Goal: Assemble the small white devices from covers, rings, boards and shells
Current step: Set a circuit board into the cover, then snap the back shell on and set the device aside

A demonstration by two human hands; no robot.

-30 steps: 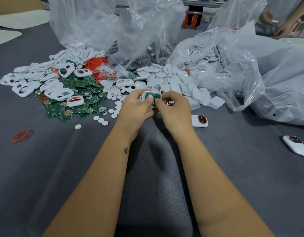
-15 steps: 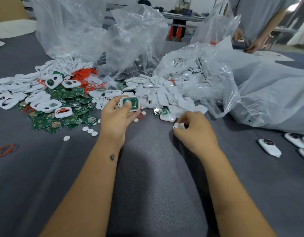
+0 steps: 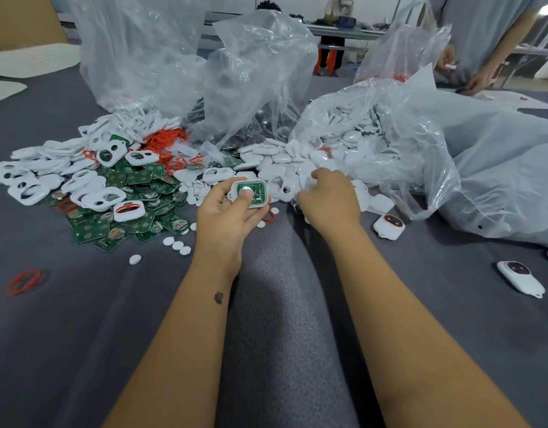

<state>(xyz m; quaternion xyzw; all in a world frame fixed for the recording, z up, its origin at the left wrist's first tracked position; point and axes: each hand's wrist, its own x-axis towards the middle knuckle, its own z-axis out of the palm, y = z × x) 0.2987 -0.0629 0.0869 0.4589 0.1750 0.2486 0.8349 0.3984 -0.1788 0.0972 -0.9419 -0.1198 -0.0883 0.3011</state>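
Note:
My left hand (image 3: 226,220) holds a white cover with a green board (image 3: 251,193) seated in it, and its thumb presses on the board's middle. My right hand (image 3: 328,200) reaches into the pile of white shells (image 3: 285,159) just right of that. Its fingers curl down onto the shells, and whether they hold one is hidden. To the left lie heaps of white covers (image 3: 35,183), green boards (image 3: 143,180) and red rings (image 3: 166,140). A few small white discs (image 3: 177,245) sit on the grey mat.
Finished white devices lie at the right (image 3: 388,227) (image 3: 519,278). A loose red ring (image 3: 25,281) lies at the left. Clear plastic bags (image 3: 260,72) (image 3: 405,143) stand behind the heaps. Another person's hands (image 3: 479,78) work at the far right.
My hands have come apart: the left keeps the cover with the board, and the right moved down to the mat, then forward into the shell pile. The view has tilted up.

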